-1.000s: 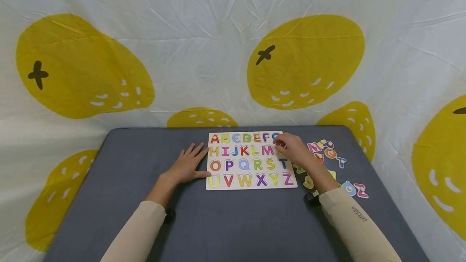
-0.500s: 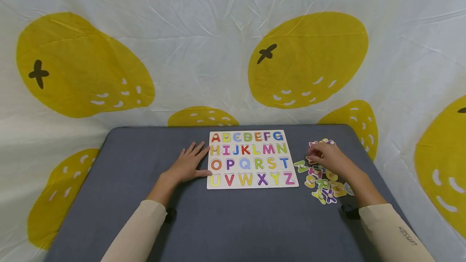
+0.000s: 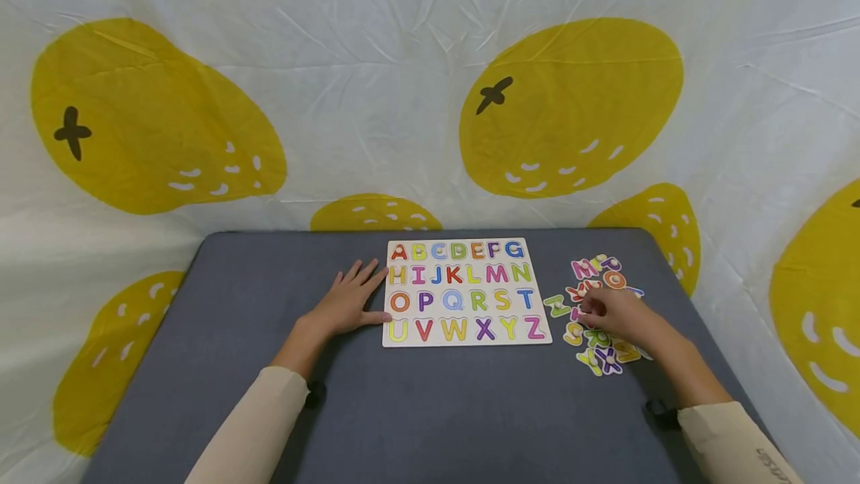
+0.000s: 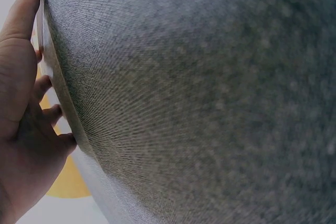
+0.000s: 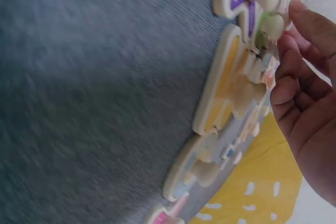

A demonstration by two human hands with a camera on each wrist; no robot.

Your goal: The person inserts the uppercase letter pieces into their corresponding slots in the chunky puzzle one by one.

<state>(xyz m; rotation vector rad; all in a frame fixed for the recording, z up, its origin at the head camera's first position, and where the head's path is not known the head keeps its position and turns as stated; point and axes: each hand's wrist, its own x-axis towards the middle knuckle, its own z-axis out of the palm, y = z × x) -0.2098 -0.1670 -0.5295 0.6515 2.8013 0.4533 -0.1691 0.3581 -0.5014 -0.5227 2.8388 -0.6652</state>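
The wooden alphabet puzzle board [image 3: 437, 338] lies flat on the dark table, knobbed letters seated in its top row. My left hand [image 3: 346, 301] rests spread at its left side, thumb and fingertips at the edge; the left wrist view shows this hand [image 4: 23, 98] beside the board's rim. Over the loose letter pieces to the right is my right hand [image 3: 621, 312], fingers bent, fingertips right at a pink letter piece [image 3: 575, 314]. In the right wrist view, thumb and forefinger of that hand [image 5: 310, 77] come near a green piece's knob [image 5: 273, 24]; whether they pinch anything I cannot tell.
Around the right hand lie several knobbed letters: a green N [image 3: 557, 305], a pink M [image 3: 584, 269], an orange O [image 3: 614, 279], a yellow Y [image 3: 590, 361] and a purple X [image 3: 609, 361]. Behind the grey table [image 3: 437, 409] hangs a white curtain [image 3: 376, 118] with yellow fruit shapes.
My right hand has left the board's upper right corner, moved right to the loose letters, then slid slightly toward the near side among them. My left hand has stayed at the board's left edge.
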